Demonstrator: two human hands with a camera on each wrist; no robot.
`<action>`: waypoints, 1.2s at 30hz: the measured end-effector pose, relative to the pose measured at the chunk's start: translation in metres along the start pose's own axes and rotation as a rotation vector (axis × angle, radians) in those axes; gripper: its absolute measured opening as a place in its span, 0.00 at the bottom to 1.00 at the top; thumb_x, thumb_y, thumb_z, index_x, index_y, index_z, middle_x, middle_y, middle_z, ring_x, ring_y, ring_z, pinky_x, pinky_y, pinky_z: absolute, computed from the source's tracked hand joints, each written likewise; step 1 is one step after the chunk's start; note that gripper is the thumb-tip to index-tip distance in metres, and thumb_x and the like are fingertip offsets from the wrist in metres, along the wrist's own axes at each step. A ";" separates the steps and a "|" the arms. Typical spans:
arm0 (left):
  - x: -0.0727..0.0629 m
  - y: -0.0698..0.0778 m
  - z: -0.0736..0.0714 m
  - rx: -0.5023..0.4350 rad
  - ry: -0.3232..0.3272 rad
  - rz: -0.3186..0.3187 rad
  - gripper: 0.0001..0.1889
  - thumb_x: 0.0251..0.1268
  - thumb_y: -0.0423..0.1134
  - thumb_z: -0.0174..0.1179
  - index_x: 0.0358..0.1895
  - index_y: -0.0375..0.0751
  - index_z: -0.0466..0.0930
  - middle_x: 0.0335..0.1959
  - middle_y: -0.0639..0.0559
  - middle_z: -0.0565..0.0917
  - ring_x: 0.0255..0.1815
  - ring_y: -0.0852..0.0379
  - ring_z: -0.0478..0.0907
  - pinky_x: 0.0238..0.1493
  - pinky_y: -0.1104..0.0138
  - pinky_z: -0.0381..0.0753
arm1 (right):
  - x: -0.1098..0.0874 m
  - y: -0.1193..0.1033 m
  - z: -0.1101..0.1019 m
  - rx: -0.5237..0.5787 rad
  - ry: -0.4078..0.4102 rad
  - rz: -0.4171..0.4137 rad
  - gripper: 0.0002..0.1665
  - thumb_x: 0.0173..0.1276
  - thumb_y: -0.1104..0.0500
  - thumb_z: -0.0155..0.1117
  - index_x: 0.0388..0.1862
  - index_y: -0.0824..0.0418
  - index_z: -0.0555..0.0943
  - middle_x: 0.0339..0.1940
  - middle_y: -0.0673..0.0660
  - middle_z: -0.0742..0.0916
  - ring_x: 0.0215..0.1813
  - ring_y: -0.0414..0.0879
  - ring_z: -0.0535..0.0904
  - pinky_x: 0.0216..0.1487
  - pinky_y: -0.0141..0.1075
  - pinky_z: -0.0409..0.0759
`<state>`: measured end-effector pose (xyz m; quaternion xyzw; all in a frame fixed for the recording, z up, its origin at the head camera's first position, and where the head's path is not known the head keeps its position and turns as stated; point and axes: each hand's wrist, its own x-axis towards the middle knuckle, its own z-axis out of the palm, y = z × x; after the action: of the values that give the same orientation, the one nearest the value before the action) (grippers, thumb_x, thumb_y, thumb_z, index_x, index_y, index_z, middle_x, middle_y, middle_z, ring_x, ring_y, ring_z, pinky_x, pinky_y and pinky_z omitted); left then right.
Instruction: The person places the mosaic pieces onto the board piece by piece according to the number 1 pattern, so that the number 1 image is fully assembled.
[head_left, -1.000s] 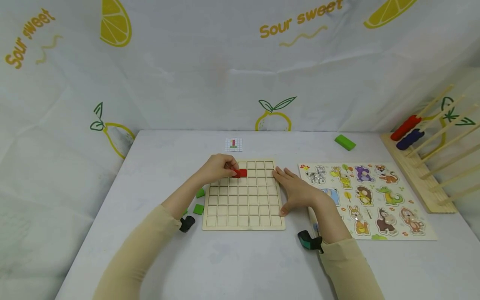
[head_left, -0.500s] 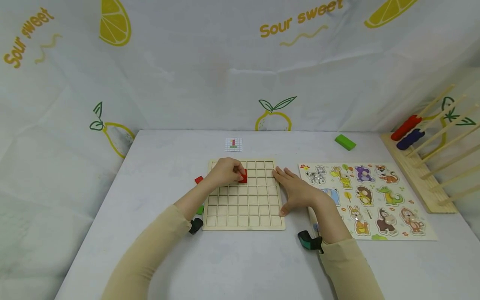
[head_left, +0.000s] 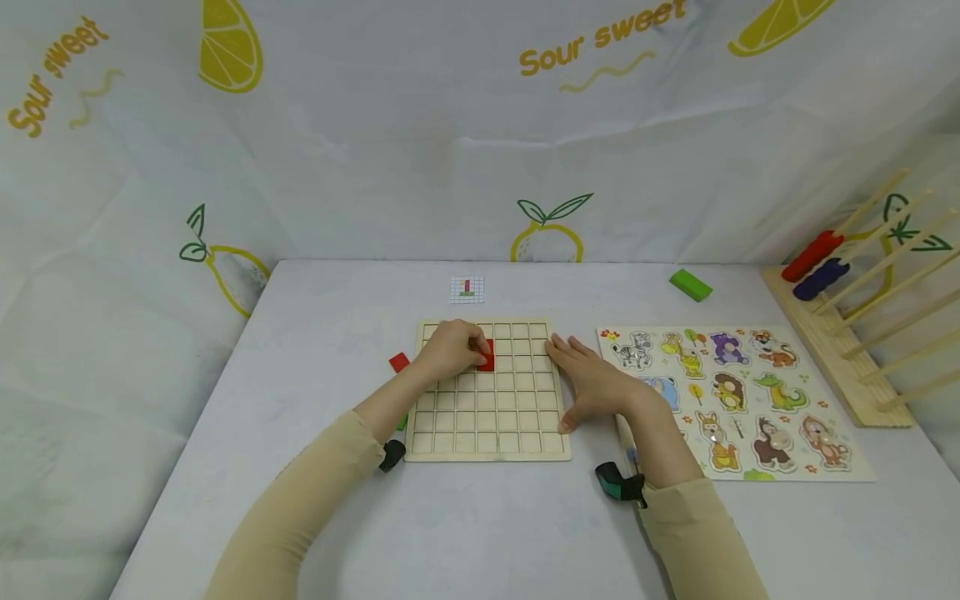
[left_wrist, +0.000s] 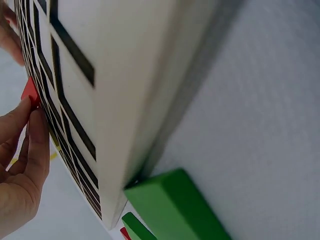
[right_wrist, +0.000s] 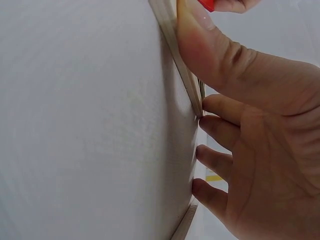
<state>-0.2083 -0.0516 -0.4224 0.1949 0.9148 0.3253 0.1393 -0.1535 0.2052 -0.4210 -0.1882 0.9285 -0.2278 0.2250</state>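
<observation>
In the head view my left hand (head_left: 453, 350) is over the upper left of a wooden grid board (head_left: 487, 446). Its thumb and index finger pinch a small red square tile (left_wrist: 31, 92) at the board's surface, as the left wrist view shows. Red (head_left: 488, 358) shows beside the fingertips across two cells, one below the other; fingers partly cover it. My right hand (head_left: 596, 383) rests on the board's right edge, fingers spread, with the thumb lower on that edge. Another red tile (head_left: 399, 362) lies on the table left of the board. Green tiles (left_wrist: 170, 202) lie by the board's edge.
A small printed pattern card (head_left: 467, 290) lies behind the board. An animal puzzle board (head_left: 813, 467) is at the right, with a green block (head_left: 690, 285) beyond it. At the far right stands a wooden peg rack (head_left: 847, 358) holding red and blue pieces.
My left hand has moved right and slightly nearer over the board, bringing the red tile to the cell below another red one. The right hand has stayed on the board's edge.
</observation>
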 end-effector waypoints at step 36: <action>-0.001 0.000 0.007 0.085 0.052 0.032 0.04 0.61 0.30 0.66 0.34 0.40 0.89 0.36 0.48 0.89 0.40 0.54 0.84 0.44 0.64 0.82 | 0.000 0.001 0.001 0.009 0.004 0.004 0.77 0.37 0.50 0.86 0.80 0.64 0.48 0.83 0.63 0.49 0.83 0.66 0.39 0.78 0.64 0.48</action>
<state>-0.2047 -0.0478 -0.4274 0.2065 0.9279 0.2933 0.1017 -0.1534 0.2053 -0.4222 -0.1848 0.9283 -0.2316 0.2245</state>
